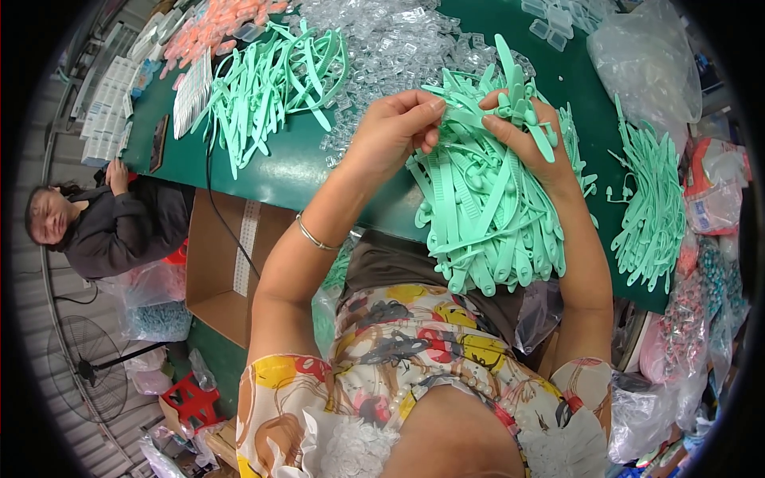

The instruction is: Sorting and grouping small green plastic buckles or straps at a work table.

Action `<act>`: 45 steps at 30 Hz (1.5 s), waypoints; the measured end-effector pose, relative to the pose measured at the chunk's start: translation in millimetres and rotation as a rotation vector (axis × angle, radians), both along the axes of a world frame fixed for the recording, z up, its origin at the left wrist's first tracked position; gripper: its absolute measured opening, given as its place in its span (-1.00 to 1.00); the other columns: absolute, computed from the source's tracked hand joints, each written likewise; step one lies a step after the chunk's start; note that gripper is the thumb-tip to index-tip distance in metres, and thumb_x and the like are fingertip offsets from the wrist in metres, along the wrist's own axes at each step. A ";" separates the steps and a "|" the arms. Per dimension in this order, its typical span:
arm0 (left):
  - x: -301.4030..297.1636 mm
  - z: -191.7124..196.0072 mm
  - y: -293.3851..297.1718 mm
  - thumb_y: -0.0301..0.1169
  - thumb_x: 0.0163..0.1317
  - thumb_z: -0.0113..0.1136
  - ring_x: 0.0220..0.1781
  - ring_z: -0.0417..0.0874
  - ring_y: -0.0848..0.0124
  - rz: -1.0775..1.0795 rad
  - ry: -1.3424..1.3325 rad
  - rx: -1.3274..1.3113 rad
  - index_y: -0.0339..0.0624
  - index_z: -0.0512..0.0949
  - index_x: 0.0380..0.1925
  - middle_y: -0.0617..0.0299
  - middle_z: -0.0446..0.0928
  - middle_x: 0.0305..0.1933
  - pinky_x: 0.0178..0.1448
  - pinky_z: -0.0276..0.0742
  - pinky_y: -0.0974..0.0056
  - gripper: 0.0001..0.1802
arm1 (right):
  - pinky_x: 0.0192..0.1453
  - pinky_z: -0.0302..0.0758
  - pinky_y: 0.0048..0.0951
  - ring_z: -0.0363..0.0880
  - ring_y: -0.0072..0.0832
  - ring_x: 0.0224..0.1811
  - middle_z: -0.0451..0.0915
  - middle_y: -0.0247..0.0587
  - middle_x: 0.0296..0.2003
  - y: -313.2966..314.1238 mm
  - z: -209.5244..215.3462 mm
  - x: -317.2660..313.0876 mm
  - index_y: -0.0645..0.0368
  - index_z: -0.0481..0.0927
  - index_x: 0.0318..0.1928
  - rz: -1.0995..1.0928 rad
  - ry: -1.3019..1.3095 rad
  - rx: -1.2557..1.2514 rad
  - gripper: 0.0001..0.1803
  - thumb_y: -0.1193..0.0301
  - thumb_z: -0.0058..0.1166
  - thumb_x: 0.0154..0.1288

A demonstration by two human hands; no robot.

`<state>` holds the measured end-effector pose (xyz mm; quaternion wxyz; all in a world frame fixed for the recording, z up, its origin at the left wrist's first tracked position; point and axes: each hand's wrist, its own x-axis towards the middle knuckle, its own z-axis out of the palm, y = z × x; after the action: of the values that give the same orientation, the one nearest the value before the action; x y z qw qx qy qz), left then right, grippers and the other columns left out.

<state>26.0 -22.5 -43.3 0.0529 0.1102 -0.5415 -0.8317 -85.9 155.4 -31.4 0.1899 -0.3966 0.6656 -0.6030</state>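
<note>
A large heap of mint-green plastic straps (494, 207) lies at the table's front edge, before me. Over its upper part, my right hand (532, 137) is closed around a few mint-green straps (514, 73), which stick up between thumb and fingers. My left hand (398, 127) is at the heap's upper left side, thumb and forefinger pinched together. What sits in that pinch is too small to make out. Many small clear plastic pieces (382, 48) are spread beyond the hands.
More green straps lie in a left pile (267, 88) and a right pile (649, 199). Orange pieces (215, 28), a phone (159, 143) and a clear bag (645, 64) rest on the green table. A cardboard box (227, 263) stands below; another person (119, 215) is at left.
</note>
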 end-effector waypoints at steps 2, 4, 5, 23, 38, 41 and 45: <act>-5.0 5.7 10.2 -0.35 0.22 0.12 -0.58 0.41 0.60 0.045 -0.008 -0.107 -0.28 0.49 -0.38 0.33 0.45 -0.52 -0.52 0.28 0.52 -0.82 | -0.31 0.34 -0.63 0.41 -0.69 -0.43 0.52 -0.40 -0.47 -0.8 -0.1 2.3 0.25 0.55 -0.26 -0.012 0.009 -0.010 -0.80 0.46 0.19 0.09; -10.6 11.7 22.1 -0.32 0.20 0.14 -0.61 0.34 0.64 0.093 0.032 -0.422 -0.28 0.51 -0.44 0.38 0.41 -0.59 -0.54 0.20 0.52 -0.79 | -0.31 0.38 -0.63 0.44 -0.69 -0.43 0.54 -0.38 -0.46 -1.1 1.8 4.9 0.25 0.56 -0.21 0.042 -0.042 -0.015 -0.74 0.49 0.24 0.04; -13.5 11.2 25.9 -0.32 0.20 0.14 -0.61 0.34 0.64 0.095 0.034 -0.420 -0.28 0.51 -0.44 0.38 0.41 -0.59 -0.54 0.20 0.52 -0.79 | -0.31 0.38 -0.63 0.44 -0.69 -0.43 0.54 -0.38 -0.46 -1.1 -1.7 3.3 0.25 0.56 -0.21 0.043 -0.040 -0.013 -0.74 0.49 0.24 0.04; -17.5 -4.9 14.9 -0.37 0.20 0.14 -0.61 0.23 0.65 0.160 0.126 -0.112 -0.23 0.49 -0.42 0.42 0.33 -0.61 -0.54 0.09 0.51 -0.85 | -0.31 0.32 -0.62 0.39 -0.71 -0.40 0.50 -0.41 -0.48 -1.2 -2.9 0.4 0.27 0.56 -0.28 -0.015 -0.180 -0.039 -0.75 0.35 0.19 0.09; -43.2 -7.6 -22.2 -0.35 0.18 0.14 -0.52 0.34 0.61 0.291 0.060 -0.578 -0.29 0.47 -0.22 0.31 0.42 -0.43 -0.48 0.24 0.48 -0.75 | -0.23 0.31 -0.60 0.40 -0.60 -0.40 0.48 -0.29 -0.49 0.8 -1.7 -9.1 0.39 0.36 0.05 0.015 -0.379 -0.148 -0.58 0.38 0.01 0.24; -39.7 -10.8 -22.4 -0.37 0.15 0.16 -0.34 0.41 0.55 0.333 0.112 -0.707 -0.24 0.41 -0.08 0.23 0.42 -0.21 -0.36 0.35 0.47 -0.65 | -0.24 0.36 -0.57 0.46 -0.56 -0.37 0.53 -0.21 -0.43 3.6 -7.7 -14.7 0.40 0.30 0.09 0.011 -0.430 -0.192 -0.54 0.40 -0.02 0.24; -26.9 -15.3 -23.5 -0.44 0.02 0.21 -0.23 0.48 0.41 0.441 0.216 -1.007 -0.19 0.45 -0.11 0.17 0.45 -0.14 -0.31 0.43 0.37 -0.63 | -0.24 0.41 -0.54 0.50 -0.52 -0.38 0.56 -0.17 -0.38 5.4 -9.7 -20.3 0.39 0.32 0.07 0.070 -0.479 -0.173 -0.59 0.44 -0.08 0.23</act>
<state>-0.8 -46.1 -58.5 0.3269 0.0962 -0.8276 -0.4461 -106.2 160.8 -41.1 0.3282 -0.2800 0.5333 -0.7276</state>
